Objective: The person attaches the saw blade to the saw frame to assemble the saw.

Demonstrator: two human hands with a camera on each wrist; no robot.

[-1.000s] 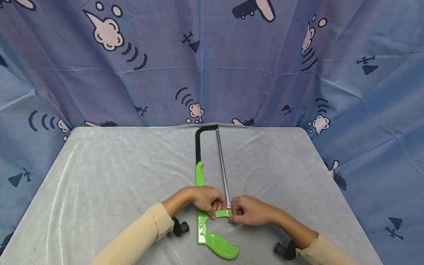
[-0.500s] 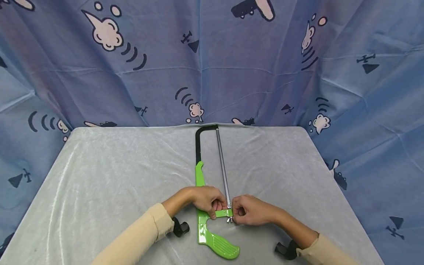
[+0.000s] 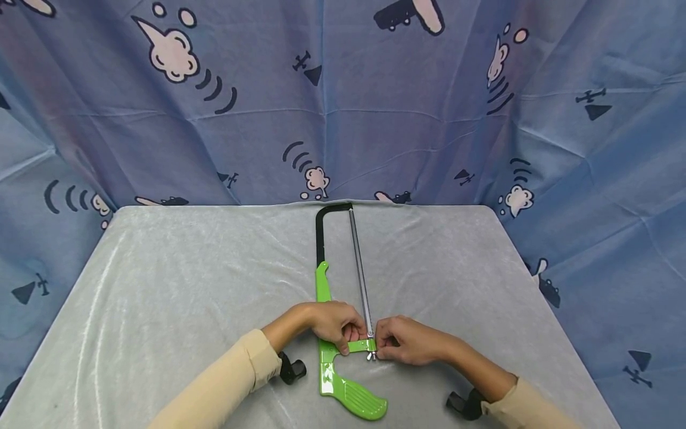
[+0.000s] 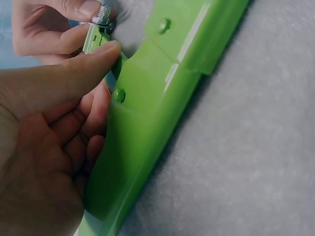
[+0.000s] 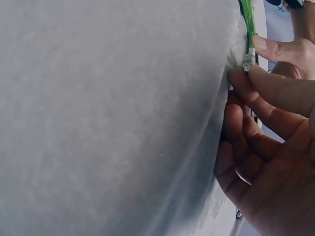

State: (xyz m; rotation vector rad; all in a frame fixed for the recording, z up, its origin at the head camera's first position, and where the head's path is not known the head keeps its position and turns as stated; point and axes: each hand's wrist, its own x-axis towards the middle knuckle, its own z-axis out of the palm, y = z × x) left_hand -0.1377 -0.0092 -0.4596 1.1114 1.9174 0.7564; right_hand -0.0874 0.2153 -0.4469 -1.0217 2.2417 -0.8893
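A hacksaw (image 3: pixel 326 372) with a bright green handle and a black front frame (image 3: pixel 320 238) lies on its side on the cloth. Its silver blade bar (image 3: pixel 360 271) runs along the right. My left hand (image 3: pixel 333 322) pinches the green cross arm (image 3: pixel 359 345) below the blade; in the left wrist view its thumb lies over that arm. At the arm's end sits a metal wing nut (image 3: pixel 372 356) on a threaded screw (image 4: pixel 103 14). With thumb and forefinger my right hand (image 3: pixel 408 341) pinches the wing nut, its other fingers curled, as the right wrist view shows.
Grey velvety cloth (image 3: pixel 187 280) covers the table. Behind it and at both sides hangs a blue patterned curtain (image 3: pixel 343 107). Black wrist mounts (image 3: pixel 292 368) sit on both forearms near the beige sleeves (image 3: pixel 225 381).
The right fingers have shifted slightly around the wing nut, whose wings show now and were mostly covered a second ago. The left hand and the hacksaw stay in place.
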